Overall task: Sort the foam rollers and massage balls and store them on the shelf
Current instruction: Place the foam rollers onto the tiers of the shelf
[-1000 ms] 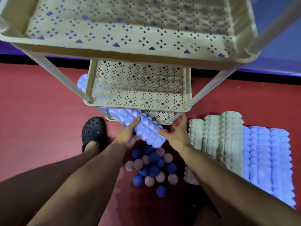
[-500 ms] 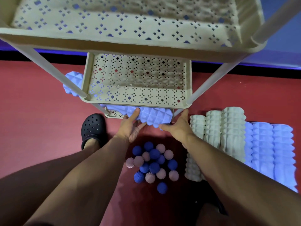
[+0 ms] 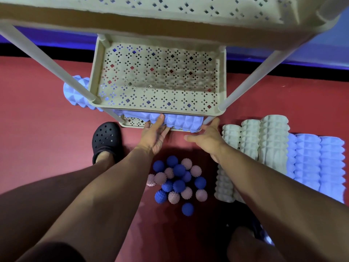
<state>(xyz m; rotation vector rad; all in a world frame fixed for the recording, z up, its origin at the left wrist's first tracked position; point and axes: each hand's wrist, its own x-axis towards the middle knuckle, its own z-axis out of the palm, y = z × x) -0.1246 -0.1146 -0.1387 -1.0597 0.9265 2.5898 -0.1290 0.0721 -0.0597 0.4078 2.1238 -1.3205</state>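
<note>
Foam roller (image 3: 177,121), the blue one, lies along the bottom tier of the shelf (image 3: 105,76), so the left hand (image 3: 154,136) only rests straight fingers against it, steadying. Right hand (image 3: 206,138) hovers just beside its end, loose, holding nothing.

A single wide-angle head camera looks forward and steeply down. It sits just above the shelf (image 3: 156,76), whose top tier fills the upper frame edge at close range, blurred. The lower tiers appear beneath it, nearer the floor (image 3: 37,114). Both forearms enter from the bottom edge and reach toward frame centre. Straight posts bow outward near the edges, showing lens distortion. No second view is supplied.
</note>
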